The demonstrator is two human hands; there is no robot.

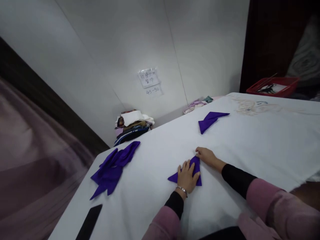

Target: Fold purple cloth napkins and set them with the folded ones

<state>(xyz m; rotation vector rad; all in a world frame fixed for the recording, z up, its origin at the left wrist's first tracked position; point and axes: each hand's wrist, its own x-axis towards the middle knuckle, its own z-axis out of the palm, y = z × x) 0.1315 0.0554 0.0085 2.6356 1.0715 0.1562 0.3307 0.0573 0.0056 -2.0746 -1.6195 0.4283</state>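
Note:
A purple cloth [198, 164], folded to a triangle, lies flat on the white-covered table [155, 160]. My left hand [187, 176] rests on its middle with fingers spread, pressing from above. At the far corner of the triangle, my right hand [206, 156] has its fingertips closed on the cloth's tip. Farther off to the right lies another folded purple cloth [210, 120], apart from both hands. A loose heap of purple cloths [110, 170] sits at the table's left side.
A dark flat strip [89, 221] lies near the left front. Behind the table rise a stack of folded fabrics [133, 125] and a smaller fabric pile [196, 105]. A red basket [287, 88] stands at the far right. Handwritten paper signs [150, 80] hang on the wall.

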